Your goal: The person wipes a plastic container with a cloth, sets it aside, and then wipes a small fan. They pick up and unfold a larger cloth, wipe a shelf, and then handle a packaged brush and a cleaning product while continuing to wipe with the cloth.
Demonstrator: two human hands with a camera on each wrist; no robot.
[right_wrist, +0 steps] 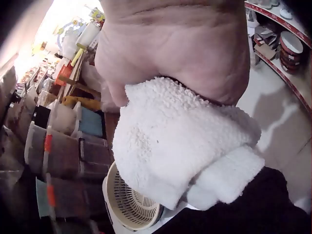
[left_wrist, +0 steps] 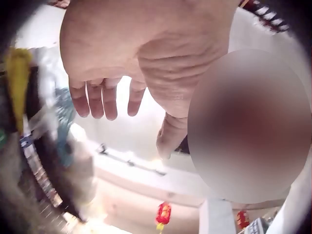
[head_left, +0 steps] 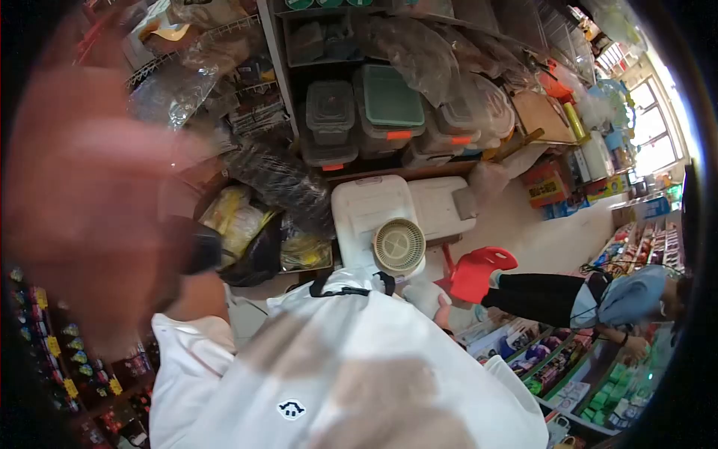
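My left hand (head_left: 97, 202) is raised close to the head camera, large and blurred. The left wrist view shows that left hand (left_wrist: 146, 53) with fingers extended, thumb apart, and nothing in its grasp. My right hand (right_wrist: 175, 48) grips a folded white terry towel (right_wrist: 165, 141), its fingers mostly hidden behind the cloth. In the head view the towel (head_left: 422, 296) shows low in front of my body, beside a round cream plastic basket (head_left: 399, 245). That basket stands on a white lidded storage box (head_left: 366, 202).
A red plastic stool (head_left: 479, 275) stands to the right. Beyond it another person (head_left: 621, 299) bends over shelves of small goods (head_left: 613, 389). Clear lidded bins (head_left: 393, 101) fill the shelving ahead, with a black plastic bag (head_left: 277, 179) and other bagged goods at left.
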